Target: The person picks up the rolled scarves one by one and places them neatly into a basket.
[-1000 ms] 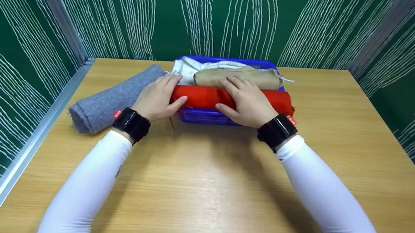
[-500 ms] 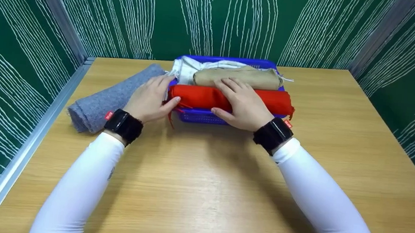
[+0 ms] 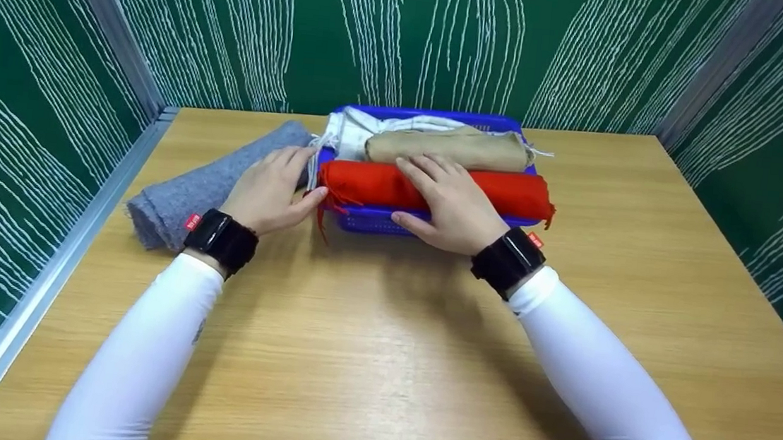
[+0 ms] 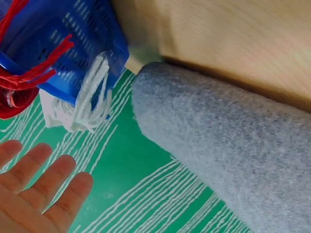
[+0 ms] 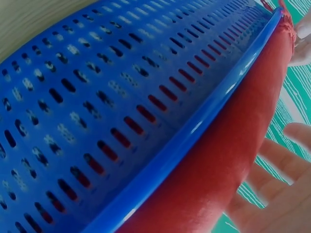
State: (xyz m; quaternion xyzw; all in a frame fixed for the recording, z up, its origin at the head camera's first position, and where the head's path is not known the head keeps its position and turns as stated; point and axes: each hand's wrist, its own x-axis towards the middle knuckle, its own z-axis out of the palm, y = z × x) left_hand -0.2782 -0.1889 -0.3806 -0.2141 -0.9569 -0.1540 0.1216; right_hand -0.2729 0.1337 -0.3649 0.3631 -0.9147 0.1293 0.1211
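Observation:
A red fringed scarf roll [image 3: 366, 181] lies along the near side of the blue perforated basket [image 3: 370, 224]. Over its middle is my right hand [image 3: 455, 208], fingers extended across it; whether the palm touches it cannot be told. In the right wrist view, the hand [image 5: 279, 189] is beside the red roll [image 5: 214, 160]. My left hand [image 3: 270, 188] is off the roll's left end, partly covering the grey rolled cloth [image 3: 204, 179] in the head view. The left wrist view shows its relaxed, empty fingers [image 4: 57, 182] apart from the basket [image 4: 92, 29] and grey roll [image 4: 218, 141].
Behind the red roll, a beige rolled cloth [image 3: 454, 147] and a white cloth [image 3: 353, 135] sit in the basket. White tassels [image 4: 92, 92] hang over its left end. The wooden table [image 3: 379, 361] is bounded by green, white-lined walls [image 3: 407, 37].
My left hand has slid left, off the end of the red roll, uncovering its fringe. My right hand has shifted slightly left and nearer the body. Basket and rolls look nearly still.

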